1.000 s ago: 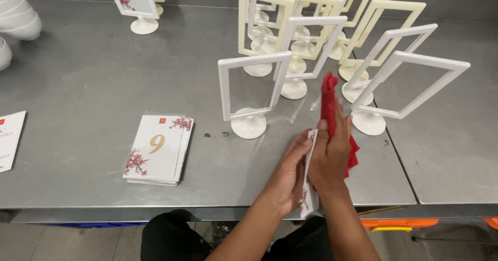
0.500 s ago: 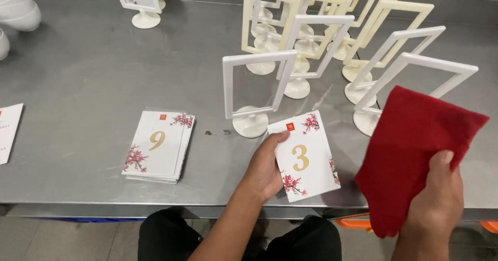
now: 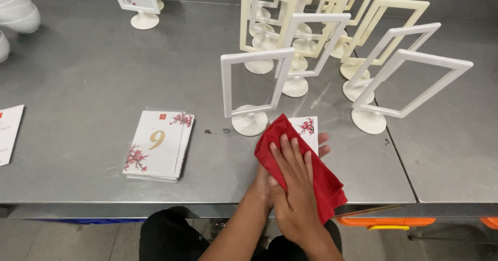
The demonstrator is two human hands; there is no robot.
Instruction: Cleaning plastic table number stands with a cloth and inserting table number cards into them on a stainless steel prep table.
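The red cloth [image 3: 303,170] lies over a white numbered card [image 3: 307,131] near the front edge of the steel bench [image 3: 93,74]. The right hand [image 3: 295,183] presses flat on the cloth, fingers spread. The left hand [image 3: 322,146] is mostly hidden beneath; only fingertips show beside the card. Just behind stands an empty white frame stand [image 3: 254,92]; a card stack [image 3: 158,144] lies well left.

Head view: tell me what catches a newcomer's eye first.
The red cloth stands out at the near table edge, pressed by the right hand onto a flowered card that the left hand steadies beneath. Behind them crowd empty white and cream frames on round feet; a card stack lies left.
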